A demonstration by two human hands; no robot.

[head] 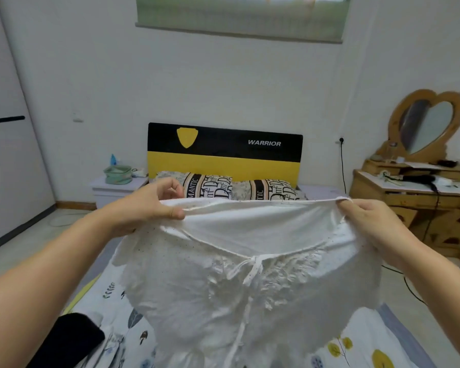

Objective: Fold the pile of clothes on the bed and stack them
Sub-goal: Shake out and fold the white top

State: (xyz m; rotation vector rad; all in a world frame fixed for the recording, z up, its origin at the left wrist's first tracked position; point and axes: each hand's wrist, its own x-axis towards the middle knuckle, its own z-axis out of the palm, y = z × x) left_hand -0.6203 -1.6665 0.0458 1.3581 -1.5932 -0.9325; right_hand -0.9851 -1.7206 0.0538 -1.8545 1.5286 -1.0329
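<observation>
A white garment [250, 274] hangs spread in the air above the bed [361, 349], held up between the person's two hands. Its top edge is pulled into a nearly straight line. Below that edge a smooth inner layer shows, and lower down the cloth turns crinkled and puckered, with a gathered seam curving across it and a thin white drawstring [252, 272] tied at the middle, its ends trailing down. Fine dark specks dot the fabric near the upper left. It looks like a blouse or a dress, though the view does not settle which.

The left hand [149, 205] pinches the top edge at its left end, thumb laid along the hem and fingers curled behind the cloth. The right hand [369, 221] grips the right end of the same edge, fingers bunched over the fabric. The two hands are well apart, with the hem stretched between them.

The garment hides most of the bed behind it; only the floral sheet shows at the lower left and lower right. Its lower part runs off the bottom of the frame, so its full length cannot be seen. A dark piece of clothing [69, 341] lies on the sheet at the lower left, partly covered by the left forearm and too shadowed to identify. Beyond the hem, two patterned pillows [210, 185] show only their top halves against the black and yellow headboard [223, 155].
</observation>
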